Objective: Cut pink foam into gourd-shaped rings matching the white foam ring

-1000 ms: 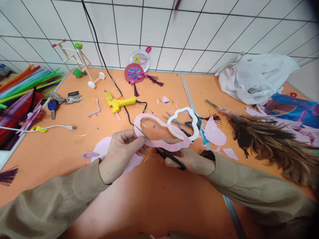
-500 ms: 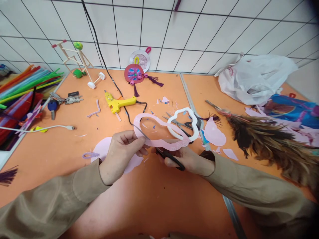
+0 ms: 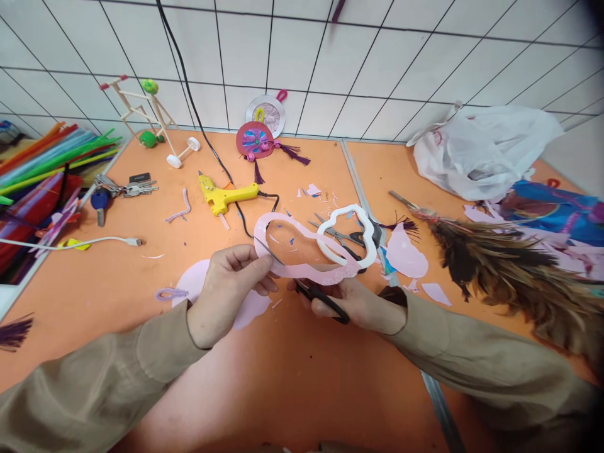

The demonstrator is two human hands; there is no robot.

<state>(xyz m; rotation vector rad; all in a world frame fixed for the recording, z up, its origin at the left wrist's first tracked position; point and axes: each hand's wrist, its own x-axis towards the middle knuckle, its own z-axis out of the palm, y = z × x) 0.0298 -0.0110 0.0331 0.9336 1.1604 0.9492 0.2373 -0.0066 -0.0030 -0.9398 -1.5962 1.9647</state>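
My left hand (image 3: 231,286) pinches the left end of a pink paper frame (image 3: 302,272), a wavy ring with an open middle. In my right hand (image 3: 349,302) is a pair of scissors (image 3: 323,301) with black handles. One blade tip shows inside the ring near my left thumb; the rest of the blades is hidden behind the paper. Behind the ring's right part lies a white wavy frame (image 3: 369,242) on the table, over a second pair of scissors (image 3: 346,236). Under my left hand rests a lilac paper shape (image 3: 193,280) with a pipe-cleaner loop (image 3: 170,294).
A yellow glue gun (image 3: 231,195) with a black cord lies ahead. Keys (image 3: 136,187) and pipe cleaners (image 3: 51,157) are at left. A feather duster (image 3: 491,264), a white plastic bag (image 3: 486,151) and pink scraps (image 3: 406,251) lie at right. Round tasselled ornaments (image 3: 255,139) stand near the tiled wall.
The left end of the pink paper frame has shifted very slightly. Both hands keep nearly the same place and grip.
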